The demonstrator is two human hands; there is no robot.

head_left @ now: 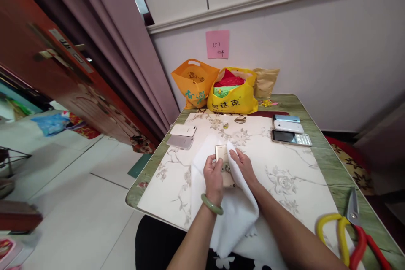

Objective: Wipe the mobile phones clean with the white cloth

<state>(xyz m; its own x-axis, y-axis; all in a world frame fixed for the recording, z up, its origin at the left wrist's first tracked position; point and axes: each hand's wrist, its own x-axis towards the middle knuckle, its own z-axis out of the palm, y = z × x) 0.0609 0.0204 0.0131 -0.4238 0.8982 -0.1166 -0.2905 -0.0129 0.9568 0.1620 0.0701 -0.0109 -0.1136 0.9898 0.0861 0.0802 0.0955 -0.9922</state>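
Observation:
Near the table's front edge, a gold-coloured mobile phone is held upright, its back or face partly hidden by fingers and cloth. Wrapped round its left side is my left hand, the thumb lying across the surface; a green bangle sits on that wrist. My right hand pinches a white cloth against the phone's right side. The cloth drapes under the phone and down over the table edge to my lap.
Two phones lie to the left, several phones to the right. Scissors with yellow and red handles rest at the right front. Behind stand an orange bag, a yellow bag and a brown paper bag; glasses lie before them.

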